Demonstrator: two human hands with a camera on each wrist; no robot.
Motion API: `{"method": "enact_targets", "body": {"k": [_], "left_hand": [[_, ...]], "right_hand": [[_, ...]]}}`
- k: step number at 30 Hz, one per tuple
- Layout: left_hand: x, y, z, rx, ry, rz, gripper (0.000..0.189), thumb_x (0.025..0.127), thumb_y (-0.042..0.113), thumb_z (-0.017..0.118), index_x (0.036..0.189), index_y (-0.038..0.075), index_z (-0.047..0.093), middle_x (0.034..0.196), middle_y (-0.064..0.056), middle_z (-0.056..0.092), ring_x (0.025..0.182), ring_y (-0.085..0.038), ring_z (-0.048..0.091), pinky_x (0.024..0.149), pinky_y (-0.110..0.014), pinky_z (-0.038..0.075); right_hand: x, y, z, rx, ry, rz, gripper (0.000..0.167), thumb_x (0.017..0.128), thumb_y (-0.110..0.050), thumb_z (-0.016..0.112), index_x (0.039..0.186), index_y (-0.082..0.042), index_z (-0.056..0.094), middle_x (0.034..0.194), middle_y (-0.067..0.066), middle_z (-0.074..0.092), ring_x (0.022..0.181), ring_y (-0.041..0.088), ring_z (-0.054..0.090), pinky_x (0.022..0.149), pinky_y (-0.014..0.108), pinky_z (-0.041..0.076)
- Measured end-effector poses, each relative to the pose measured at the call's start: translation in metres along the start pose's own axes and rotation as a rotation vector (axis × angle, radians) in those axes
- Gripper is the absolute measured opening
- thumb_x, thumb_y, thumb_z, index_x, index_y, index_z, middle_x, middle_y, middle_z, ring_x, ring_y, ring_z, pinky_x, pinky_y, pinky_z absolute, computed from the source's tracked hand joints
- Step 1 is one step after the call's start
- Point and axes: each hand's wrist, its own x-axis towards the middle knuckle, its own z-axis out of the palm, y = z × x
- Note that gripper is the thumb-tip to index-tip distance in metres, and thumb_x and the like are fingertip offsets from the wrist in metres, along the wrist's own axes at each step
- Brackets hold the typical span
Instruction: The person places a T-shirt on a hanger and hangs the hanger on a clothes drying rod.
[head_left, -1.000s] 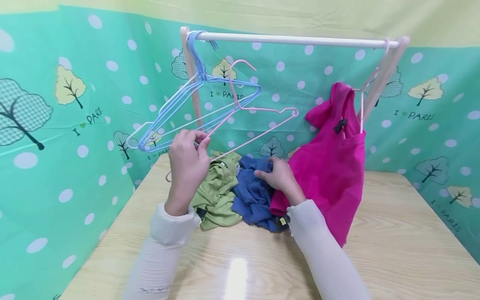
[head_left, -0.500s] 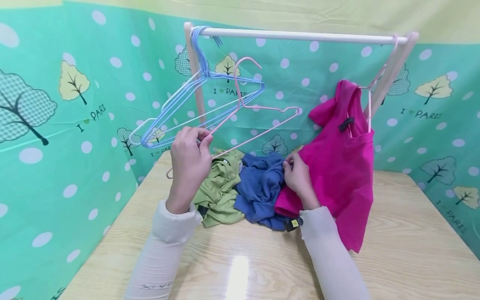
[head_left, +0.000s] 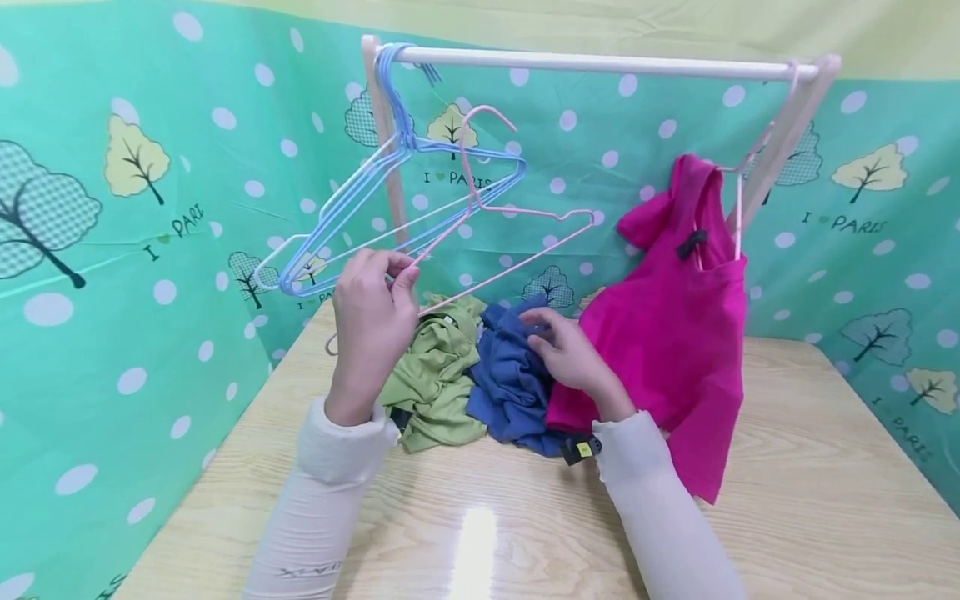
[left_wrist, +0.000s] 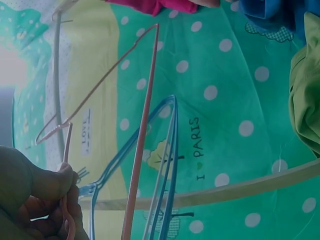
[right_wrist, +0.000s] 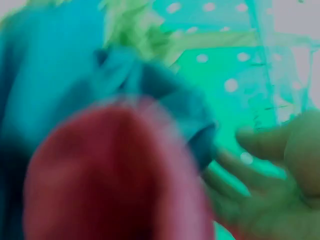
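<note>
In the head view my left hand (head_left: 375,312) pinches the lower left corner of a pink clothes hanger (head_left: 536,210), whose hook points up. The left wrist view shows thumb and fingers around the pink wire (left_wrist: 137,170). My right hand (head_left: 573,354) hovers at a crumpled blue garment (head_left: 510,375), thumb and fingers apart. Blurred in the right wrist view, the fingers (right_wrist: 245,175) lie beside the blue cloth (right_wrist: 150,80); whether they touch it I cannot tell. A crumpled green garment (head_left: 438,383) lies left of the blue one.
A rack with a white rod (head_left: 600,62) stands at the back. Several blue hangers (head_left: 408,148) hang at its left end. A magenta top (head_left: 667,333) hangs on a pink hanger at its right end, close to my right forearm. Everything stands on a wooden table (head_left: 817,492).
My right hand moved right along the blue garment, then came back left with its fingers spread. The left hand keeps its pinch on the pink hanger, almost still.
</note>
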Motion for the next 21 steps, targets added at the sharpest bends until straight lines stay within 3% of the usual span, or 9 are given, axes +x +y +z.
{"method": "enact_targets", "body": {"k": [4, 6, 9, 11, 13, 16, 21], "left_hand": [[0.0, -0.001, -0.002, 0.004, 0.0, -0.005, 0.01, 0.096, 0.004, 0.069, 0.097, -0.006, 0.071, 0.09, -0.018, 0.064, 0.085, -0.034, 0.059, 0.08, -0.044, 0.047], [0.0, -0.001, -0.002, 0.004, 0.001, -0.003, 0.01, 0.096, 0.004, 0.07, 0.096, -0.006, 0.071, 0.09, -0.017, 0.064, 0.085, -0.034, 0.059, 0.08, -0.044, 0.047], [0.0, -0.001, -0.002, 0.006, -0.003, 0.0, 0.01, 0.095, 0.003, 0.07, 0.096, -0.006, 0.071, 0.09, -0.018, 0.064, 0.085, -0.034, 0.059, 0.081, -0.045, 0.047], [0.0, 0.0, -0.002, 0.007, -0.01, -0.002, 0.01, 0.095, 0.003, 0.07, 0.096, -0.006, 0.071, 0.091, -0.018, 0.064, 0.086, -0.034, 0.059, 0.082, -0.044, 0.046], [0.0, 0.0, -0.003, 0.01, -0.021, -0.01, 0.01, 0.095, 0.003, 0.07, 0.097, -0.006, 0.071, 0.092, -0.018, 0.064, 0.086, -0.034, 0.059, 0.083, -0.045, 0.046], [0.0, 0.001, -0.004, 0.015, -0.034, -0.019, 0.01, 0.095, 0.003, 0.07, 0.097, -0.006, 0.071, 0.093, -0.018, 0.065, 0.086, -0.034, 0.059, 0.082, -0.044, 0.046], [0.001, 0.001, -0.006, 0.024, -0.044, -0.019, 0.009, 0.095, 0.004, 0.07, 0.096, -0.005, 0.071, 0.093, -0.017, 0.065, 0.085, -0.033, 0.059, 0.082, -0.044, 0.046]], "right_hand": [[-0.001, 0.013, -0.002, -0.174, 0.079, 0.209, 0.054, 0.1, -0.004, 0.058, 0.15, 0.006, 0.04, 0.147, 0.03, 0.048, 0.135, 0.045, 0.049, 0.111, 0.056, 0.041], [-0.002, 0.02, -0.003, -0.253, 0.041, 0.317, 0.063, 0.101, -0.012, 0.06, 0.153, 0.01, 0.032, 0.15, 0.033, 0.044, 0.139, 0.046, 0.044, 0.114, 0.055, 0.037], [-0.005, 0.029, -0.003, -0.355, -0.058, 0.39, 0.062, 0.101, -0.021, 0.061, 0.148, 0.014, 0.039, 0.143, 0.034, 0.051, 0.134, 0.047, 0.05, 0.111, 0.055, 0.041], [-0.005, 0.033, -0.002, -0.391, -0.058, 0.394, 0.055, 0.101, -0.023, 0.063, 0.14, 0.013, 0.05, 0.133, 0.031, 0.06, 0.125, 0.045, 0.057, 0.105, 0.053, 0.046], [-0.005, 0.034, -0.002, -0.393, -0.003, 0.39, 0.042, 0.098, -0.021, 0.068, 0.127, 0.009, 0.063, 0.119, 0.027, 0.068, 0.111, 0.042, 0.063, 0.095, 0.051, 0.051], [-0.005, 0.031, -0.003, -0.335, 0.145, 0.364, 0.024, 0.094, -0.015, 0.073, 0.107, 0.004, 0.072, 0.095, 0.019, 0.072, 0.092, 0.038, 0.065, 0.081, 0.047, 0.051], [-0.003, 0.015, -0.004, -0.204, 0.358, 0.259, 0.016, 0.093, -0.014, 0.075, 0.099, 0.0, 0.076, 0.084, 0.015, 0.072, 0.081, 0.032, 0.065, 0.072, 0.041, 0.049]]}}
